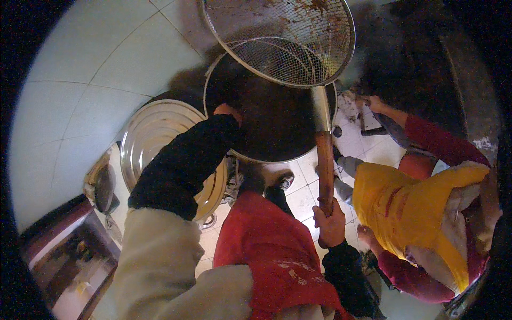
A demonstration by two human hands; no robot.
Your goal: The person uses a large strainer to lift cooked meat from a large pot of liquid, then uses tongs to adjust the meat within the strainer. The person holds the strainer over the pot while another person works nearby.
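Note:
My right hand [331,224] is closed around the wooden handle [326,168] of a large wire-mesh strainer [296,52]. The strainer's round basket is raised over the far side of a big, dark-looking pot [272,116], with reddish-brown bits stuck to its mesh. At the pot's left rim is my left hand [229,112]; its fingers are mostly hidden, so what it holds cannot be told. A large round ridged metal lid [160,132] stands tilted beside the pot on the left, partly behind my left forearm.
To the right, a co-worker in a yellow apron [392,200] reaches one hand toward a dark surface near the pot. A tiled wall [100,72] rises at the left. Light floor tiles [302,176] show below the pot. A dark-framed panel [72,256] is at lower left.

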